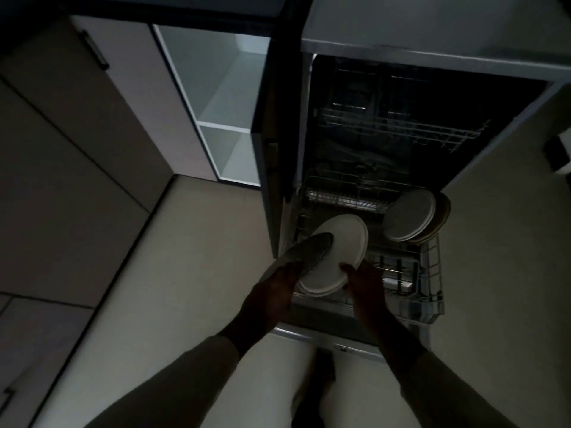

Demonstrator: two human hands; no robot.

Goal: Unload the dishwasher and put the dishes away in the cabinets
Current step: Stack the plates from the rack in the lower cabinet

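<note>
The dishwasher stands open with its lower rack (431, 274) pulled out over the door. My left hand (272, 299) grips a grey plate (304, 253) by its near edge. Beside it, my right hand (364, 282) pinches the rim of a white plate (338, 245) that overlaps the grey one above the rack's left side. A few more plates (411, 216) stand upright at the rack's far right. The upper rack (401, 128) sits inside the machine; in the dim light I cannot tell what it holds.
A cabinet (222, 97) with white shelves stands open left of the dishwasher, its dark door (267, 168) swung out between the two. Closed cabinet fronts (77, 143) run along the left. Pale floor (200, 242) lies in front.
</note>
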